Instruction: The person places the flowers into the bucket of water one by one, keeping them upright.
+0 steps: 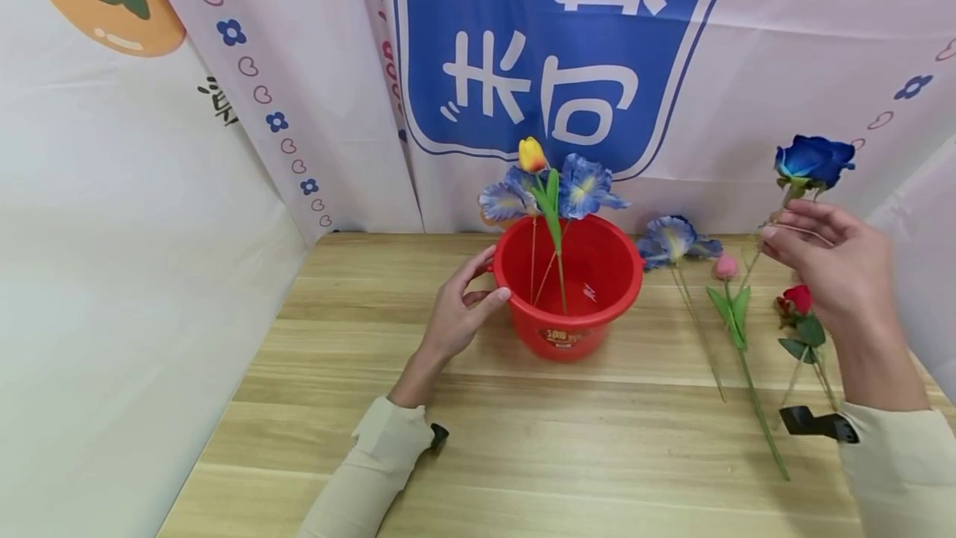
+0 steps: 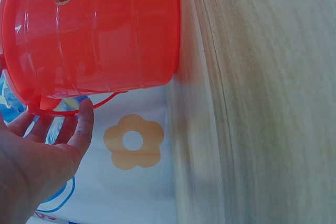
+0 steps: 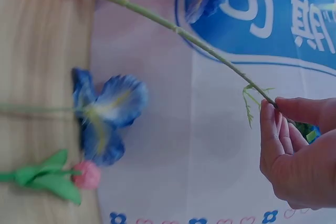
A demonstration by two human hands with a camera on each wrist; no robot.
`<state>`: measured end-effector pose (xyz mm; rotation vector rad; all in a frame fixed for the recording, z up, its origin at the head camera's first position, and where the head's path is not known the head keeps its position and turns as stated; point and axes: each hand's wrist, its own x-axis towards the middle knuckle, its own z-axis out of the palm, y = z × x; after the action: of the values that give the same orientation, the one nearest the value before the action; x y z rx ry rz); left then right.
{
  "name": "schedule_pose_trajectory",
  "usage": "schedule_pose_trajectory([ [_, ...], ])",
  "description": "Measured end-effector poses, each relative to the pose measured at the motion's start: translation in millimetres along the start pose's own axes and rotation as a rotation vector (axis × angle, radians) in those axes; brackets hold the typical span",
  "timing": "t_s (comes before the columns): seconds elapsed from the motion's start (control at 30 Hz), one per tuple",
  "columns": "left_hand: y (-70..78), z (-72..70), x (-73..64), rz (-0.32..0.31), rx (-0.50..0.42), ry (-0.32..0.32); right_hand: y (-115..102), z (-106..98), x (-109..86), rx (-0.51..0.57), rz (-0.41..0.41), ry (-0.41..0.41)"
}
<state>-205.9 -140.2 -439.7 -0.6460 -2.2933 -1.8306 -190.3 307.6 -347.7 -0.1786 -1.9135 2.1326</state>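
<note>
My right hand point(image 1: 851, 268) pinches a blue artificial rose point(image 1: 812, 160) by its stem, just below the bloom. In the right wrist view its green stem point(image 3: 173, 27) slants away from the fingertips, with a small leafy sprig near them. My left hand point(image 1: 454, 314) holds the left side of a red bucket point(image 1: 556, 337), thumb at the rim. Inside the bucket stand a yellow-orange tulip point(image 1: 531, 154) and blue irises point(image 1: 586, 187), leaning at its back left.
Right of the bucket lie another blue iris point(image 1: 672, 241), a pink tulip point(image 1: 725, 266) and a red rose point(image 1: 797, 299) on the wooden table point(image 1: 582, 447). A printed cloth point(image 1: 747, 90) hangs behind the table; a pale one point(image 1: 134, 272) hangs at the left.
</note>
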Motion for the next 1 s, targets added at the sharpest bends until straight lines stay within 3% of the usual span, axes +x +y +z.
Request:
schedule_pose_trajectory([
  [0.23,1.7,0.2,0.2,-0.015,0.002,0.0,-18.5,18.3,2.1,0.176,-0.022,0.001],
  [0.67,0.3,-0.5,0.2,-0.026,0.002,0.007,-48.8,57.0,3.0,0.34,-0.126,0.011],
  [1.0,-0.8,0.4,0.1,-0.03,-0.003,0.007,-61.9,74.8,1.6,0.385,-0.155,0.024],
])
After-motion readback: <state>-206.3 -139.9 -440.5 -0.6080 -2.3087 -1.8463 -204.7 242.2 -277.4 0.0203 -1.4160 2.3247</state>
